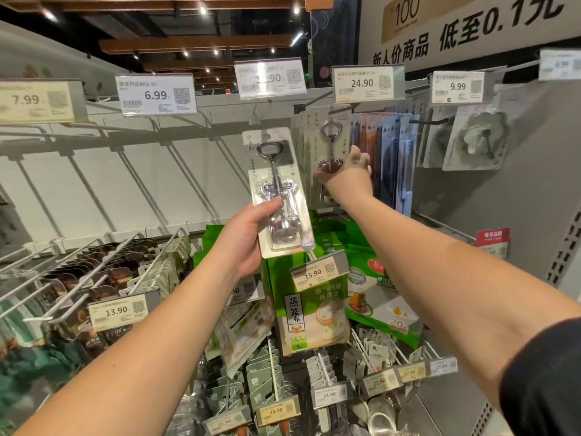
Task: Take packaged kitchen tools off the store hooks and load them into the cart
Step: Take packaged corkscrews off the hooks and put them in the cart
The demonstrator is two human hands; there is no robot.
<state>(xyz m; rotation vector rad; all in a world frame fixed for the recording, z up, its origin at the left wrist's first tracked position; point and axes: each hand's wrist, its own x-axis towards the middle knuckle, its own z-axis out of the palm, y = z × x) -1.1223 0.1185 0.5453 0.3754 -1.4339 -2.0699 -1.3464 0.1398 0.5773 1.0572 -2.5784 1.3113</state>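
My left hand [248, 237] grips a blister-packed silver corkscrew [278, 190] by its lower half and holds it upright in front of the shelf, off any hook. Up and to the right, my right hand [347, 176] grips the lower part of another packaged corkscrew [330, 136] that still hangs with several like it on the hook under the 24.90 price tag [366, 83]. The fingers of that hand wrap the pack's front; its lower end is hidden behind the hand. No cart is in view.
Long bare hooks jut out at the left under the 6.99 tag [155, 95]. Blue packs [393, 158] and a round-tool pack [478, 140] hang at the right. Green steamer-cloth bags [309, 313] and many tagged hooks crowd the lower rows.
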